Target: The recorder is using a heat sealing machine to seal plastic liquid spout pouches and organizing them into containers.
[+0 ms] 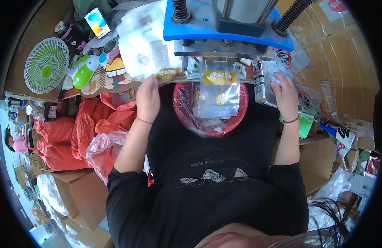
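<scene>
A blue-plated press (228,31) with steel springs stands in front of me. From its lower edge hangs a clear plastic bag (217,93) with a gold band, over a red bucket (179,118) lined with thin clear film. My left hand (148,99) is left of the press, its fingers closed at the edge of a gold-printed piece of clear plastic (167,74). On the right, my right hand (286,97) has its fingers apart and slightly curved. It is beside a small printed box (260,82) and crumpled clear plastic (274,67), and touching cannot be made out.
Clear printed bags (145,49) lie stacked at the back left. Beyond them are a phone (97,23), a green-and-white fan (47,68) and a cup (111,47). Red plastic bags (85,128) are heaped left of me. A large cardboard box (343,62) stands at the right.
</scene>
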### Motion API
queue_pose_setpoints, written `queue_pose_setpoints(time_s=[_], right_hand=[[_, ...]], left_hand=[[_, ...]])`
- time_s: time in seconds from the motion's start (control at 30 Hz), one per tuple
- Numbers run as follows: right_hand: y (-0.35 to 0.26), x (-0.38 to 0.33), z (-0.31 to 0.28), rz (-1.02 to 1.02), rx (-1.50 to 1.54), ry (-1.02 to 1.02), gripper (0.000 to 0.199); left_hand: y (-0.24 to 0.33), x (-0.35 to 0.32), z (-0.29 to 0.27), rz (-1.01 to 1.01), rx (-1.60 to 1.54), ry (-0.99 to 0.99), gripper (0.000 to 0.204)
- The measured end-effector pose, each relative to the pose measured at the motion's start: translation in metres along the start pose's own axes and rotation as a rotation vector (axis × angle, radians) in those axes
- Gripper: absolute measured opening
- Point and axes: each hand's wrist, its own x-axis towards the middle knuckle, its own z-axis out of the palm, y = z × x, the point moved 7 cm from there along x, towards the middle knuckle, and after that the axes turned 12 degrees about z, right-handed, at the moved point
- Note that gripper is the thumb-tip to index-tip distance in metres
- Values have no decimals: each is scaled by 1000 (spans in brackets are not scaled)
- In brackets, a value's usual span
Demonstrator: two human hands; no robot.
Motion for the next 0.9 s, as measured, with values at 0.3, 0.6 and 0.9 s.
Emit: queue_pose_setpoints(time_s=[0.3,0.6,0.9], right_hand=[[-98,-25,31,-315,458,-239,21],[-117,-5,18,-335,214,-208,19],[-97,-8,11,-171,294,-289,20]], left_hand=[[63,-26,70,-177,-561,-276,12],[90,-46,118,-394,-923,-350,18],[102,-54,141,-433,-981,-434,22]])
